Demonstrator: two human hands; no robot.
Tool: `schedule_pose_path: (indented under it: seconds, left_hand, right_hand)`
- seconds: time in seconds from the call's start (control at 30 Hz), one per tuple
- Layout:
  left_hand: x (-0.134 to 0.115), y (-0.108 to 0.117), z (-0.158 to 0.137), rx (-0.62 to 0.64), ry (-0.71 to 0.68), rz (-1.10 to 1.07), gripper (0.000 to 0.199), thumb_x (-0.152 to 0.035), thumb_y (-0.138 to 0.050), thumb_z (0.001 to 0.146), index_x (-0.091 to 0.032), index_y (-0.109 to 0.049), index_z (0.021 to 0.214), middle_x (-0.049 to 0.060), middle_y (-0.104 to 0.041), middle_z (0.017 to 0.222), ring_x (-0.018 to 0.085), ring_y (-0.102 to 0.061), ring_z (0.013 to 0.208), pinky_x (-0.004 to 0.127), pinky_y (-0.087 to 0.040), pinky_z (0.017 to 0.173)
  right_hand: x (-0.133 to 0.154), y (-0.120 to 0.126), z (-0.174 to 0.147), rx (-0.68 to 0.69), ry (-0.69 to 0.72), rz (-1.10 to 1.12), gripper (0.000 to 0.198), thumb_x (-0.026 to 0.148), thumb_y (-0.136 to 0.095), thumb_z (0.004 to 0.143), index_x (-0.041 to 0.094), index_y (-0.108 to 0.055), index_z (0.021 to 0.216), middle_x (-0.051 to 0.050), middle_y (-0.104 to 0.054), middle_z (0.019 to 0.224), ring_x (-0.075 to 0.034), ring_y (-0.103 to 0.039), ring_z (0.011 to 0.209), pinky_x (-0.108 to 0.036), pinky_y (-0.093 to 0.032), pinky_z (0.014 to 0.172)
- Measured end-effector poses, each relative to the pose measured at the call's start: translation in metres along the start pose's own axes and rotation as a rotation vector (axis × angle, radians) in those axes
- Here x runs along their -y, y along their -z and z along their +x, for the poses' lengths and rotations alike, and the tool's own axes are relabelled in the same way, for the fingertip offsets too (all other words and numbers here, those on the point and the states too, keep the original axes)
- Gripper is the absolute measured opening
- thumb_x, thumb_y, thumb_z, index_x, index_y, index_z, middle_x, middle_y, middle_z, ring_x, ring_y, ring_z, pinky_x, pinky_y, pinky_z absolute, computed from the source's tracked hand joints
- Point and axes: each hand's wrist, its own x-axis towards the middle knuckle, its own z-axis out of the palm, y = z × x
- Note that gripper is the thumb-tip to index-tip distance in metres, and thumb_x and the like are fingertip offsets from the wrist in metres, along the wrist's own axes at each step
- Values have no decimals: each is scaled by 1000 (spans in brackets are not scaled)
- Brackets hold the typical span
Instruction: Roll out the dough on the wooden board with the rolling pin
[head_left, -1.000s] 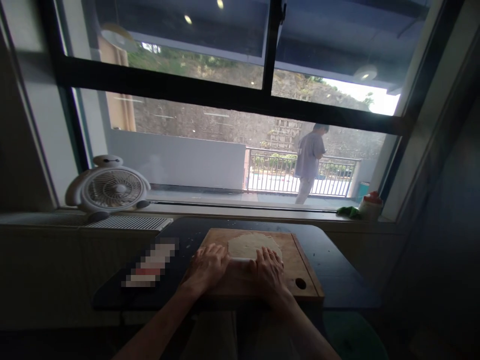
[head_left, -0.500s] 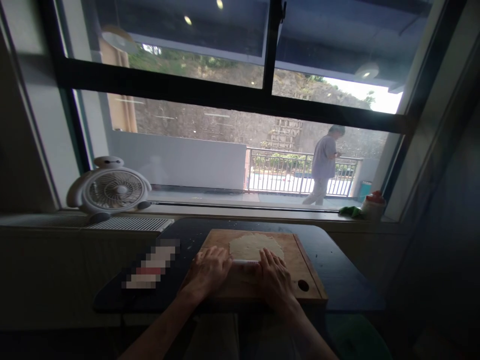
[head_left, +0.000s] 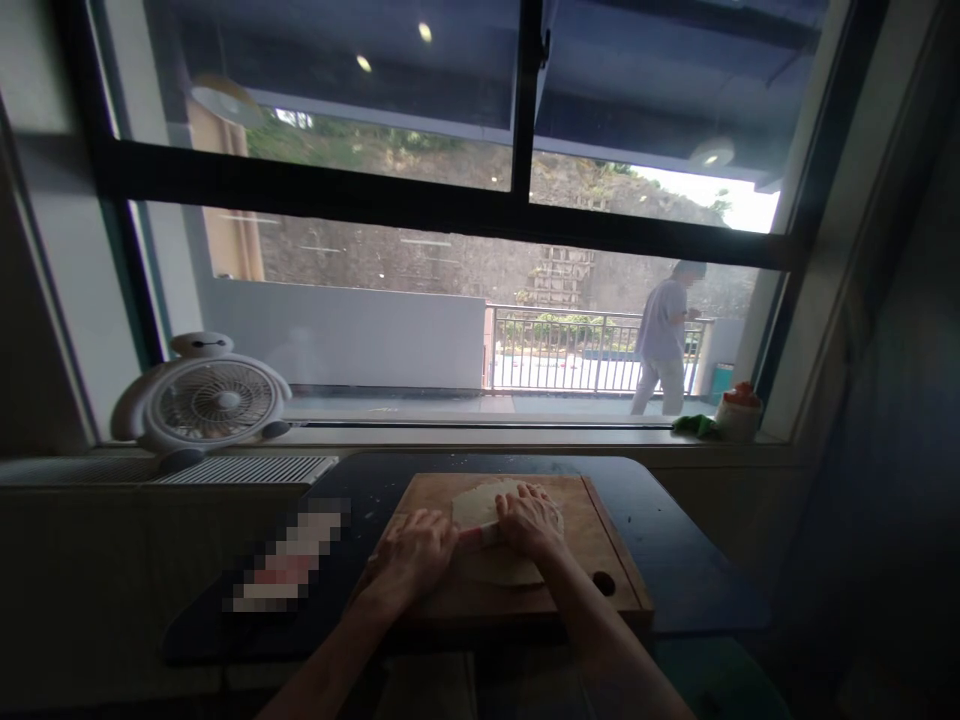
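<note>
On a wooden cutting board lies a flattened sheet of pale dough. A rolling pin, whitish with reddish marks in its middle, rests across the dough at a slant. My left hand is curled over the pin's left end, near the board's left side. Over its right end, slightly farther from me, lies my right hand, fingers bent across the pin. Both ends of the pin are hidden under my hands. Some dough shows on my side of the pin too.
The board sits on a dark table. A pixelated flat item lies to the left. A white fan stands on the left sill; a bottle and green cloth are on the right. A person walks outside the window.
My right hand has moved forward and left with its end of the pin, so the pin now slants. More dough shows on the near side. The person outside has moved right.
</note>
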Motion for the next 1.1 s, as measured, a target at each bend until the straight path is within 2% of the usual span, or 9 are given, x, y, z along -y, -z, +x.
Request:
schedule_pose_path:
  seconds: [0.07, 0.17, 0.27, 0.47, 0.6, 0.77, 0.9, 1.0, 1.1]
  left_hand:
    - [-1, 0, -2, -17, -5, 1, 41, -42, -26, 91, -24, -62, 92, 5, -63, 101, 20, -50, 104, 35, -33, 89]
    - [-5, 1, -6, -36, -6, 7, 39, -44, -27, 91, -26, -61, 95, 5, -62, 106, 23, -49, 106, 42, -29, 91]
    - [-9, 3, -6, -32, 15, 11, 39, -44, -28, 90, -24, -60, 98, 7, -61, 108, 24, -48, 106, 47, -23, 95]
    - [-6, -2, -1, 7, 44, 17, 44, -48, -26, 90, -23, -61, 97, 7, -61, 109, 23, -49, 107, 41, -29, 94]
    - [-1, -6, 0, 13, 58, 26, 44, -48, -26, 90, -23, -61, 98, 7, -62, 107, 23, -52, 105, 38, -34, 87]
    - [-7, 2, -1, 42, 42, 7, 43, -48, -25, 90, -24, -61, 95, 6, -63, 105, 23, -52, 104, 40, -32, 88]
    - [-16, 10, -3, 38, 45, -3, 44, -48, -25, 89, -23, -61, 90, 6, -64, 103, 25, -53, 102, 47, -28, 91]
    - [-18, 11, -3, 53, 70, 3, 45, -48, -26, 89, -22, -61, 92, 8, -64, 102, 25, -53, 101, 46, -28, 91]
    - [-15, 5, 0, 75, 88, 17, 46, -49, -25, 89, -22, -61, 98, 9, -63, 106, 25, -52, 103, 43, -32, 88]
  right_hand:
    - [-2, -4, -17, -51, 15, 8, 55, 47, -17, 92, 20, -65, 100, -10, -52, 126, -23, -40, 121, -39, -25, 101]
    - [-9, -10, -54, -120, 65, 35, 54, 47, -18, 92, 18, -50, 125, -8, -44, 135, -22, -34, 127, -37, -20, 104]
    - [-14, -11, -72, -89, 81, 52, 57, 48, -19, 92, 17, -36, 136, -8, -35, 141, -21, -25, 132, -36, -17, 107]
    - [-10, -2, -20, 33, -9, 25, 59, 52, -16, 91, 19, -61, 108, -10, -48, 130, -24, -35, 125, -41, -22, 103]
    - [-5, 0, 10, 58, -59, 15, 61, 53, -16, 90, 18, -65, 99, -12, -52, 126, -24, -40, 121, -41, -27, 99]
    - [-12, -7, -27, -19, 2, 39, 57, 51, -16, 91, 20, -60, 110, -8, -46, 133, -22, -33, 127, -39, -19, 105]
    - [-19, -9, -64, -70, 51, 68, 57, 50, -22, 90, 17, -41, 132, -8, -42, 137, -22, -27, 131, -37, -16, 107]
    - [-20, -7, -60, -36, 49, 58, 55, 50, -22, 90, 19, -46, 128, -7, -44, 134, -23, -28, 130, -39, -16, 106]
    - [-16, -2, -30, 19, 29, 21, 53, 49, -19, 91, 21, -60, 108, -7, -50, 128, -23, -34, 125, -40, -20, 103]
